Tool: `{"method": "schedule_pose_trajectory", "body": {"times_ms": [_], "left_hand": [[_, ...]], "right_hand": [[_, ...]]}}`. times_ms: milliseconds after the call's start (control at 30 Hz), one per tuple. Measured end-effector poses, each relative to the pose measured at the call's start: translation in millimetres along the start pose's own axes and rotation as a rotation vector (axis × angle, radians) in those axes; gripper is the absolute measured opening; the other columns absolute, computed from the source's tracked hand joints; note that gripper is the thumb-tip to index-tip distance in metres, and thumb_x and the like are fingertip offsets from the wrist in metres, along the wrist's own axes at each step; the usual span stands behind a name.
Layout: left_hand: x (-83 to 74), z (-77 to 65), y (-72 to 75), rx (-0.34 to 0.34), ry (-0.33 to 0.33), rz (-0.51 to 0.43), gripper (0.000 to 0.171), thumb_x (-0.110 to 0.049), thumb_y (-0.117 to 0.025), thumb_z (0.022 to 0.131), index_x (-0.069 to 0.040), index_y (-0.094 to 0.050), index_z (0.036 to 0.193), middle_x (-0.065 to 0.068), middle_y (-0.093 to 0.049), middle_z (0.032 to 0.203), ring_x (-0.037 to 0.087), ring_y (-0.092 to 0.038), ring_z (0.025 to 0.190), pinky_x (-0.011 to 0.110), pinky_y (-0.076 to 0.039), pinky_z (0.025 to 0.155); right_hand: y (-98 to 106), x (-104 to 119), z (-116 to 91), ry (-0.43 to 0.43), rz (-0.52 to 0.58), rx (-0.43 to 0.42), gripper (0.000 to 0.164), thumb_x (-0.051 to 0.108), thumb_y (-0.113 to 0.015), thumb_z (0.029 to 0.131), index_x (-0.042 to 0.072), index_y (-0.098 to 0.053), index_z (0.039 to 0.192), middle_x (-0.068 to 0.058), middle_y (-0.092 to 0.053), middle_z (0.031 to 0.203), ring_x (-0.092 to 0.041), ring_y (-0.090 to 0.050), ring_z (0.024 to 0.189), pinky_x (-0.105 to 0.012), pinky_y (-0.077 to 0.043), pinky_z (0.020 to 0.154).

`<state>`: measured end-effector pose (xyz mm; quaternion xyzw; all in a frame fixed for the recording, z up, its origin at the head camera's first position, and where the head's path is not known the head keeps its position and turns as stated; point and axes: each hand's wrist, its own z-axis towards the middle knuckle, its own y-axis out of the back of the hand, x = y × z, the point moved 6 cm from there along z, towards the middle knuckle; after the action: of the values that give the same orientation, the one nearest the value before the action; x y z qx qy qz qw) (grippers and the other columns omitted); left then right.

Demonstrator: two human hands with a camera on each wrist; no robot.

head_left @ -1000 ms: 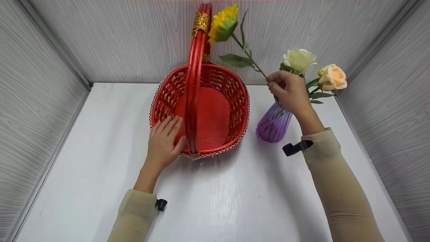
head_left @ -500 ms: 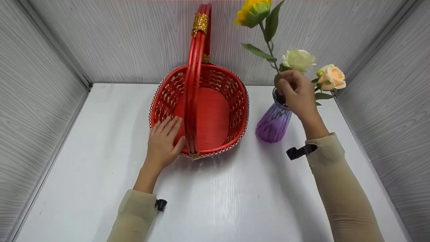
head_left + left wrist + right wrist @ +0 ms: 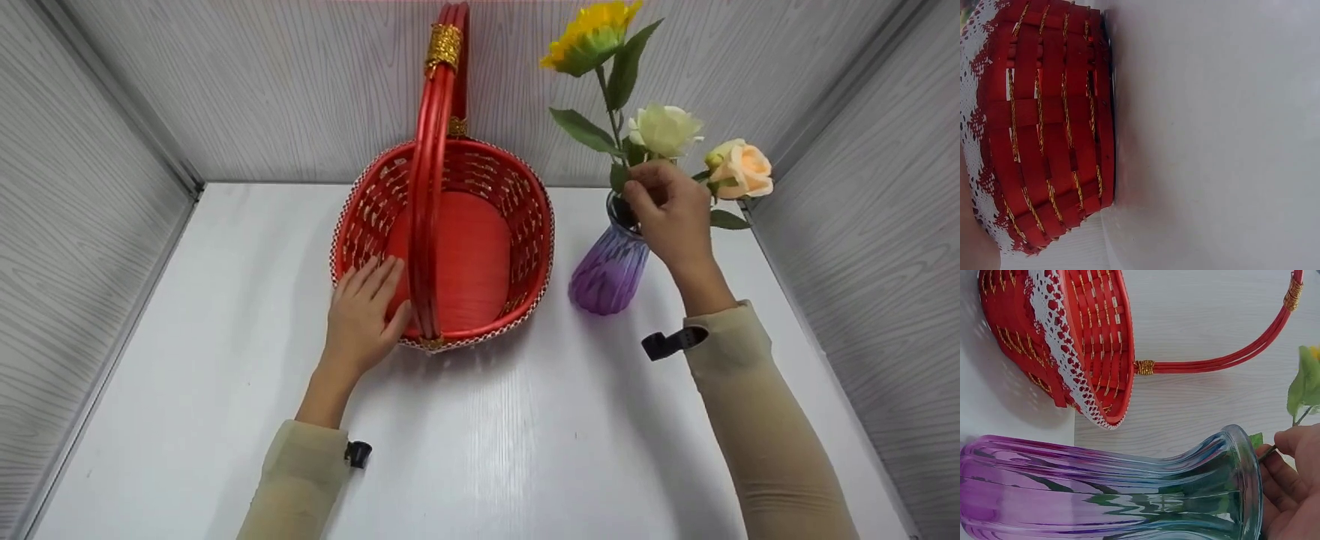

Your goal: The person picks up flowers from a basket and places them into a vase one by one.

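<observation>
My right hand (image 3: 675, 214) pinches the green stem of a yellow sunflower (image 3: 592, 41) between thumb and fingertips, right at the mouth of a ribbed purple-to-blue glass vase (image 3: 609, 274). The flower stands nearly upright above the vase. In the right wrist view, the pinched stem (image 3: 1267, 453) shows beside the vase rim. A white rose (image 3: 664, 131) and a peach rose (image 3: 741, 171) lean out behind that hand. My left hand (image 3: 360, 311) rests with fingers extended on the near left rim of a red woven basket (image 3: 472, 255); its palm side is hidden.
The basket's tall red handle (image 3: 427, 187) arches up with gold wrapping (image 3: 444, 46). White lace trim (image 3: 1053, 332) runs round its rim. A white table (image 3: 487, 450) lies beneath, with grey wood-grain panels (image 3: 285, 90) at the back and both sides.
My right hand has moved to the right and slightly down, bringing the sunflower from beside the basket handle to above the vase, more upright. My left hand has stayed on the basket rim.
</observation>
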<state>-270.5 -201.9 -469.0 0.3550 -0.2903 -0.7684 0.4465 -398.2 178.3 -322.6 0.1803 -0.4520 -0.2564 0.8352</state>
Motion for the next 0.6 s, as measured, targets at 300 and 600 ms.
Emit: {"method": "schedule_pose_trajectory", "body": {"times_ms": [300, 600], "left_hand": [[-0.7, 1.1, -0.4, -0.003, -0.005, 0.002, 0.058, -0.038, -0.049, 0.097, -0.013, -0.049, 0.149, 0.012, -0.054, 0.147, 0.035, -0.043, 0.141, 0.058, -0.027, 0.117], [0.9, 0.6, -1.3, 0.006, 0.007, 0.008, 0.058, -0.041, -0.047, 0.098, -0.014, -0.049, 0.149, 0.011, -0.053, 0.148, 0.035, -0.043, 0.141, 0.058, -0.026, 0.118]], "right_hand": [[2.9, -0.1, -2.9, 0.033, -0.061, -0.025, 0.017, 0.009, -0.062, 0.092, 0.003, -0.07, 0.106, -0.008, -0.072, 0.09, -0.011, -0.059, 0.072, -0.015, -0.045, 0.065], [3.7, -0.9, -2.9, -0.003, -0.054, -0.029, 0.016, 0.02, -0.064, 0.09, 0.005, -0.07, 0.089, -0.004, -0.067, 0.077, -0.011, -0.058, 0.066, -0.016, -0.044, 0.06]]}}
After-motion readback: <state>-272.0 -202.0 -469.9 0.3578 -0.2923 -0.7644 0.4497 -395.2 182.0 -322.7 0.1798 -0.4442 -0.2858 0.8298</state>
